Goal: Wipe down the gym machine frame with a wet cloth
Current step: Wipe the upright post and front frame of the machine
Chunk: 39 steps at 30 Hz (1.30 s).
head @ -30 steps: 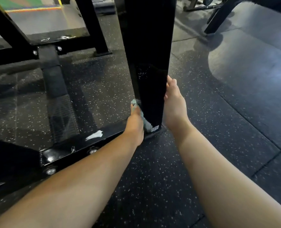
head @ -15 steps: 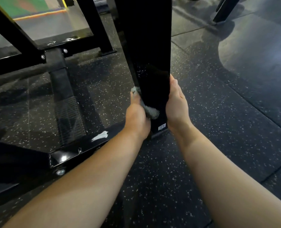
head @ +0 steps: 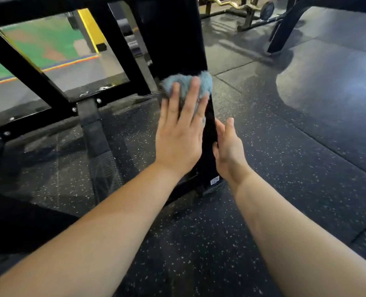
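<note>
Teal cloth (head: 205, 83) flat under our left hand (head: 179, 142), we are climbing from the frame post (head: 177, 39)'s foot to fresh metal, right hand (head: 229, 148) steadying its edge, grip unclear.

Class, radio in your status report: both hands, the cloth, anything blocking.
Left hand flat, pressing cloth on post. Right hand grips post's edge. Nothing seen blocking.
</note>
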Available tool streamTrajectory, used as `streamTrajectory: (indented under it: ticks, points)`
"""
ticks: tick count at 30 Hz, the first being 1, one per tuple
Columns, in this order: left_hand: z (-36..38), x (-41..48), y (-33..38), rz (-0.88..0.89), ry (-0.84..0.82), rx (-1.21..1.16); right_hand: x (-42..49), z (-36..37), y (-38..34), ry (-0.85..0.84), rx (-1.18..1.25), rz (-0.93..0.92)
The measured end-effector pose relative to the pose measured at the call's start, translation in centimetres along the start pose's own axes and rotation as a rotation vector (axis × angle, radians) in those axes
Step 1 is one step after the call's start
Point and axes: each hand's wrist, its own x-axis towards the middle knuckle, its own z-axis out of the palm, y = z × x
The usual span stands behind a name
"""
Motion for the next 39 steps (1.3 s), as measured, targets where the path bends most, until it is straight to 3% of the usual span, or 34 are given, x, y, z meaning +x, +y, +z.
streamTrajectory:
  ticks: [5,6,8,10,12,13,17,20,26,32,35,39]
  points:
    - [0.1,-4.6,1.4,0.283,-0.706,0.302,-1.3,0.5,-1.4,0.189,0.072,-0.048]
    - [-0.5,-4.5,1.1,0.308,-0.751,0.335,-1.8,0.6,-1.6,0.227,0.043,-0.092]
    - [-1.2,-2.8,0.0,0.331,-0.624,0.334,-2.4,0.8,-1.7,0.287,0.010,-0.199]
    - [-2.0,0.9,-1.1,0.298,-0.233,0.273,-2.9,1.5,-1.5,0.325,-0.025,-0.300]
    - [-2.8,3.3,-1.8,0.251,-0.009,0.208,-3.2,2.5,-1.6,0.320,-0.045,-0.393]
    - [-3.2,3.7,-1.8,0.273,-0.037,0.215,-3.3,3.1,-2.0,0.302,-0.051,-0.440]
    - [-3.2,0.4,-1.1,0.471,-0.487,0.349,-3.8,4.8,-2.9,0.208,-0.057,-0.467]
    - [-3.3,0.3,-2.5,0.439,-0.329,0.080,-4.3,5.2,-2.0,0.225,-0.046,-0.456]
    - [-6.1,3.7,-4.9,0.410,-0.009,0.013,-4.6,8.3,-1.0,0.207,-0.078,-0.633]
    - [-9.3,5.2,-7.2,0.494,-0.053,0.038,-0.8,10.0,-4.8,0.394,-0.380,-0.901]
    - [-11.2,4.9,-8.2,0.397,-0.025,-0.002,0.3,10.3,-7.0,0.477,-0.459,-0.977]
    - [-11.5,4.2,-7.7,0.252,-0.007,-0.117,0.1,12.1,-8.3,0.579,-0.422,-0.935]
